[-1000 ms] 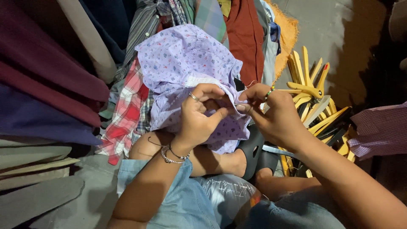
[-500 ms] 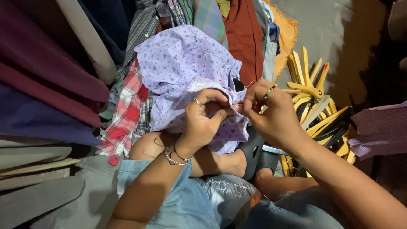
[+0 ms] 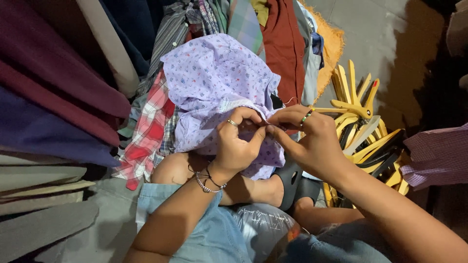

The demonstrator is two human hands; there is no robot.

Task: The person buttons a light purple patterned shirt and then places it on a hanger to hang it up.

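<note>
A lilac shirt with a small flower print (image 3: 214, 78) lies bunched over my raised knee. My left hand (image 3: 237, 143), with a ring and wrist bracelets, pinches a fold of the shirt's edge. My right hand (image 3: 306, 141), wearing a beaded ring, meets it fingertip to fingertip on the same edge; a thin thread seems to run up from there. Whether the right fingers hold a needle I cannot tell.
A red-and-white plaid garment (image 3: 146, 131) lies left of the shirt. Hanging clothes (image 3: 58, 83) crowd the left and top. A heap of yellow wooden hangers (image 3: 363, 122) sits on the floor at right. A dark sandal (image 3: 291, 180) is on my foot; a clear plastic bag (image 3: 265, 221) rests on my lap.
Both hands shifted slightly lower and closer together on the shirt edge; the right hand's fingers dropped down toward the left thumb. The view drifted a little.
</note>
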